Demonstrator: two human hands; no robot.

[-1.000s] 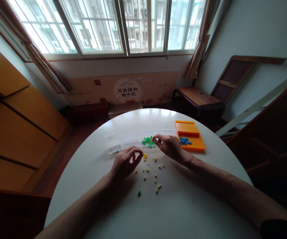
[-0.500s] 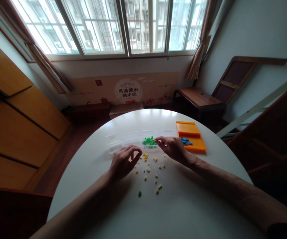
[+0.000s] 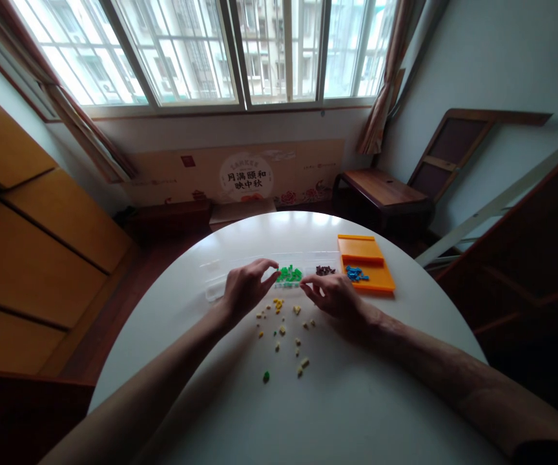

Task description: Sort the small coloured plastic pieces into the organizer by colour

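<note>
My left hand (image 3: 248,285) hovers at the left side of a clear plastic box (image 3: 250,270), thumb and forefinger slightly apart beside a heap of small green bricks (image 3: 289,274). Nothing shows between those fingertips. Across the heap, my right hand (image 3: 331,294) has its thumb and forefinger drawn together at the box's front edge; whatever they may hold is too small to see. Behind that hand, dark brown bricks (image 3: 326,270) fill another compartment. Yellow bricks (image 3: 278,305) and pale cream bricks (image 3: 305,363) lie scattered on the table, with a green brick (image 3: 266,376) nearer me.
An orange tray (image 3: 380,282) holding blue bricks (image 3: 355,274) stands right of the clear box. All rest on a round white table (image 3: 230,413). Beyond its far edge are a wooden stool (image 3: 385,187) and a window wall; an orange-brown cabinet (image 3: 12,258) is at left.
My left hand has moved up and forward to the green bricks, and its fingertips have parted. My right hand has drawn back slightly toward me, uncovering the dark brown bricks.
</note>
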